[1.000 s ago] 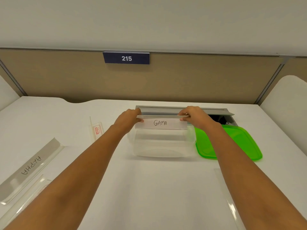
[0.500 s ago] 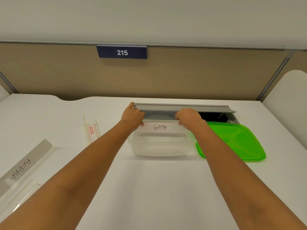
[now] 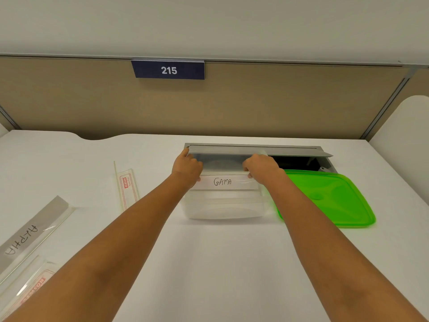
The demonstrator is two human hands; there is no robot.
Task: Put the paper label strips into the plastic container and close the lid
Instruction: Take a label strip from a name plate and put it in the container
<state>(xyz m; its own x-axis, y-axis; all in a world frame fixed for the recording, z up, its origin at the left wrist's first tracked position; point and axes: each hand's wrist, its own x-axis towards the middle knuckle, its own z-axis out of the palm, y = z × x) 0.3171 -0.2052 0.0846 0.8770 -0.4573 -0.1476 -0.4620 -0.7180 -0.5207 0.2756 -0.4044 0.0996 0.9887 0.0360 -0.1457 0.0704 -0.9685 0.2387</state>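
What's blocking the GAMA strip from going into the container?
Nothing visible. The container is open; its green lid lies beside it, to the right. The left hand and right hand hold the strip at its top.

The left hand (image 3: 186, 169) and right hand (image 3: 261, 167) pinch the GAMA strip (image 3: 228, 182) over the container (image 3: 222, 206).

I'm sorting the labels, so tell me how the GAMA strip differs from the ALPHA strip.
The left hand and right hand grip the GAMA strip by its ends at the top of the clear container; the ALPHA strip lies untouched on the table, far left. The GAMA strip runs level across the view; the ALPHA strip lies diagonally. The GAMA strip looks white, the ALPHA strip greyer. Both are long strips with handwritten names.
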